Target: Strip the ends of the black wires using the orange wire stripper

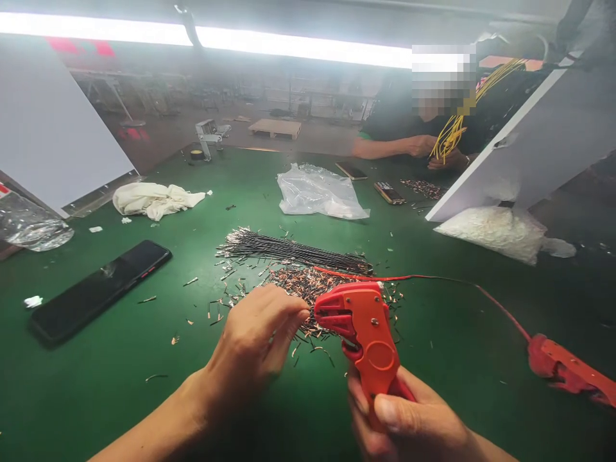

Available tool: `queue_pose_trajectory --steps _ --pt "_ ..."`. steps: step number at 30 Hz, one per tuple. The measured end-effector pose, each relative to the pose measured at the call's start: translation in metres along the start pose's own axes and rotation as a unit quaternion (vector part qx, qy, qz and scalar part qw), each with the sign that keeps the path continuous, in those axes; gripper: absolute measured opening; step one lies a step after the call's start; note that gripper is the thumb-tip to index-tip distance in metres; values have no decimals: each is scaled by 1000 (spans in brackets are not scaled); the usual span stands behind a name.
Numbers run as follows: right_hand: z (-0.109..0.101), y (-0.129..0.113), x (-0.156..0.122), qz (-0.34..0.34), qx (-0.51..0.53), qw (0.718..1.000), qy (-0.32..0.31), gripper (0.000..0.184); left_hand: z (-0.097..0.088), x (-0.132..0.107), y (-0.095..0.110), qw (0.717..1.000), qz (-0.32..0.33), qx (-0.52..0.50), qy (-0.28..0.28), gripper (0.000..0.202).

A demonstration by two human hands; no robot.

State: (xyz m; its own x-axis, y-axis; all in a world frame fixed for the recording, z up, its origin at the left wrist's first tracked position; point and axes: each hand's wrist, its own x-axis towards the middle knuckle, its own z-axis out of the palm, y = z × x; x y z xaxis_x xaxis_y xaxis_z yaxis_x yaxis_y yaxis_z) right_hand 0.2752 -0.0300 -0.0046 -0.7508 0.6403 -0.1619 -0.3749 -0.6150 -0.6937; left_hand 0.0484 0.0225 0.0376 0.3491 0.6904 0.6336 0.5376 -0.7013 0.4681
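Observation:
My right hand [409, 414] is wrapped around the handles of a red and orange wire stripper [378, 333], its jaws pointing left. Close to those jaws, my left hand [262, 330] pinches what looks like a thin black wire, mostly hidden by the fingers. Behind both hands lies a bundle of black wires [298, 249], their left ends bare or metal-tipped. Between the bundle and my hands is a heap of short black and copper scraps [308, 282].
A black phone [101, 289] and a white cloth [156, 200] lie left. Clear plastic [320, 192] is beyond the wires. A red cord [414, 277] runs right to another red-orange tool [572, 369]. Across the table, a person's hands [423, 146] hold yellow wires [447, 138].

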Motion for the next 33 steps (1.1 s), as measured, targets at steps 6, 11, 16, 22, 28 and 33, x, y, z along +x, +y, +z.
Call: queue_pose_trajectory --steps 6,11,16,22,28,33 --pt "5 -2 4 -14 6 999 -36 38 0 0 1 999 15 30 13 14" --pt "2 -1 6 -17 10 999 -28 37 1 0 0 998 30 42 21 14" --pt "4 2 6 -36 13 999 -24 32 0 0 1 998 44 51 16 15" --pt "5 2 6 -43 10 999 -20 33 -2 -1 4 996 44 71 9 18" --pt "-1 6 7 -32 -23 999 -8 37 -4 -2 4 994 66 80 14 27" --pt "-1 3 5 -16 -87 996 2 40 -7 -2 5 990 102 96 24 34"
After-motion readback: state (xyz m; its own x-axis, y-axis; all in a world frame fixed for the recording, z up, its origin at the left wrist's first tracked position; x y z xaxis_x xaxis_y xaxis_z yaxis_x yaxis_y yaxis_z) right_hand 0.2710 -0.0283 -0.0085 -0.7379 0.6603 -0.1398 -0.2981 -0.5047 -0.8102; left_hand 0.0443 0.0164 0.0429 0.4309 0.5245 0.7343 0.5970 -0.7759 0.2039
